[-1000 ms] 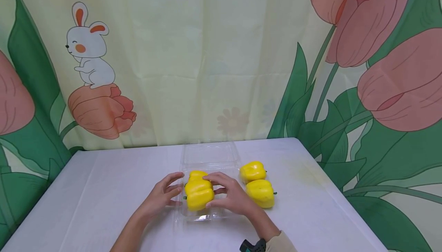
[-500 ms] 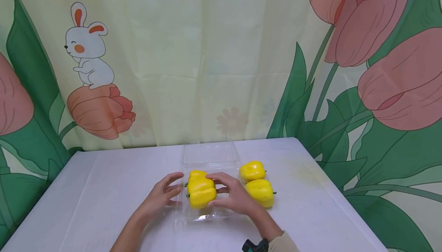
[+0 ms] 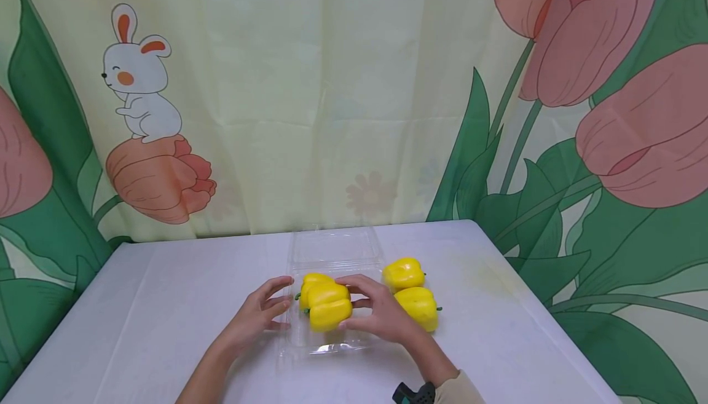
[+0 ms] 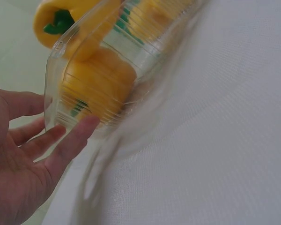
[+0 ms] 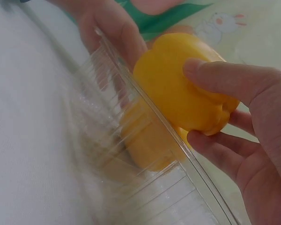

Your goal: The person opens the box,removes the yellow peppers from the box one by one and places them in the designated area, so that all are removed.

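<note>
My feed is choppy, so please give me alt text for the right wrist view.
The right hand grips a yellow pepper over a clear plastic box, and another pepper shows through its side. The left hand is at the box's far end.

Yellow pepper [image 3: 330, 316], green-stemmed, held above open clear box [image 3: 332, 346]; another pepper [image 3: 311, 281] inside.

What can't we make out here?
Head: part of the rear pepper in the clear container, hidden by the held pepper.
Head: dark wrist device, cut by the bottom edge.
Left wrist: part of the held pepper, cut by the top edge.
Right wrist: part of the right hand, cut by the right edge.
</note>
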`<state>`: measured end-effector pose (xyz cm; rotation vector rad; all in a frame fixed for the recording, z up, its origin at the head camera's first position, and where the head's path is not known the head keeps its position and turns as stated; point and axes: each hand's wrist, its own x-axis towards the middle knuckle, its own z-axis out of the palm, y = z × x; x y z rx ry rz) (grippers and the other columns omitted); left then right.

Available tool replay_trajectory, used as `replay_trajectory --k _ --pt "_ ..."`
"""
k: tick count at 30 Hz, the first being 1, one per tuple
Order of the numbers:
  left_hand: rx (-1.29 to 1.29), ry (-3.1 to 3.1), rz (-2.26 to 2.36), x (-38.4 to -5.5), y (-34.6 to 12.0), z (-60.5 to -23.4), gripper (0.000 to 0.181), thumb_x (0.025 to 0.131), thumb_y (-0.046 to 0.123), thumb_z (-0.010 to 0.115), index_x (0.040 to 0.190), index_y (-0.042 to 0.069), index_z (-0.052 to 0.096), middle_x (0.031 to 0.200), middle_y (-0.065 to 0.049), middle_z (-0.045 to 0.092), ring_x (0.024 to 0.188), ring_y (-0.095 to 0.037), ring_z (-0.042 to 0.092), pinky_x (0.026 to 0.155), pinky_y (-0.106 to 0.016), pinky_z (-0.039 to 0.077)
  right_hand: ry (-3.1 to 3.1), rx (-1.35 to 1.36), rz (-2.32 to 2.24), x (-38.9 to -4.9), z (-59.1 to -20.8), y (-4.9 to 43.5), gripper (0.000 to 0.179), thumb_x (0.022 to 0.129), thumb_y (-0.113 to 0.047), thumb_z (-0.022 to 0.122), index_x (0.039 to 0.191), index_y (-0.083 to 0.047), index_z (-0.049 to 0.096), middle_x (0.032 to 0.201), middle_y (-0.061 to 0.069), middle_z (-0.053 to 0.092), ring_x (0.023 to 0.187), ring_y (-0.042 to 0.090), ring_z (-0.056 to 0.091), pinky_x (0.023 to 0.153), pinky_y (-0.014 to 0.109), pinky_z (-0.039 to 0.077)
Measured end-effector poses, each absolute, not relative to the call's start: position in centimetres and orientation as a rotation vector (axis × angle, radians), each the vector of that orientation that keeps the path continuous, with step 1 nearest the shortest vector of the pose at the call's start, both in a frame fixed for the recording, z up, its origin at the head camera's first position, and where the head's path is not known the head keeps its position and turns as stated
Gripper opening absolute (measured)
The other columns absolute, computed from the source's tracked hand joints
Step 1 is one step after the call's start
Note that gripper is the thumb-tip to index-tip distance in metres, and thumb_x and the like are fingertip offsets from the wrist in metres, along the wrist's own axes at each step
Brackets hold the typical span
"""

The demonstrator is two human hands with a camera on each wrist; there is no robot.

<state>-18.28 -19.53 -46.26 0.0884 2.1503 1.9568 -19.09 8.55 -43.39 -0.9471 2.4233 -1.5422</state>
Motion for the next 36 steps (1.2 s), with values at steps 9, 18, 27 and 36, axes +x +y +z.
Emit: replay_trajectory --k 9,18,27,36 --pt "0.100 2.148 1.954 -18.3 -19.6 -46.3 0.055 0.094 0.016 0.062 0.143 0.012 0.040 0.156 -0.013 0.033 0.138 -0.040 0.040 0.081 -0.042 0.060 2.455 -0.979 -1.541 -19.1 -43.4 9.3 0.066 0.078 -0.026 0.081 0.136 -0.017 0.052 0.135 -0.010 0.055 0.119 0.015 0.057 0.093 0.022 0.054" --pt "0.101 2.149 1.943 -18.4 -19.6 -46.4 0.055 0.094 0.017 0.062 0.144 0.012 0.039 0.156 -0.013 0.032 0.138 -0.039 0.040 0.082 -0.042 0.060 2.502 -0.922 -1.538 -18.8 -43.0 10.2 0.068 0.076 -0.018 0.083 0.136 -0.015 0.052 0.136 -0.005 0.055 0.119 0.018 0.057 0.092 0.024 0.054" --pt "0.090 2.164 1.934 -18.4 -19.6 -46.3 0.055 0.094 0.017 0.062 0.144 0.012 0.039 0.156 -0.011 0.033 0.137 -0.038 0.042 0.082 -0.041 0.060 2.527 -0.911 -1.548 -19.0 -43.2 11.3 0.067 0.075 -0.025 0.083 0.135 -0.021 0.053 0.134 -0.008 0.055 0.118 0.016 0.057 0.092 0.024 0.055" --pt "0.111 2.153 1.941 -18.3 -19.7 -46.4 0.056 0.094 0.016 0.061 0.145 0.012 0.038 0.156 -0.011 0.033 0.138 -0.038 0.041 0.082 -0.042 0.059 2.533 -0.893 -1.581 -19.1 -43.2 12.1 0.070 0.074 -0.019 0.084 0.136 -0.016 0.052 0.136 -0.003 0.055 0.119 0.019 0.057 0.091 0.024 0.055"
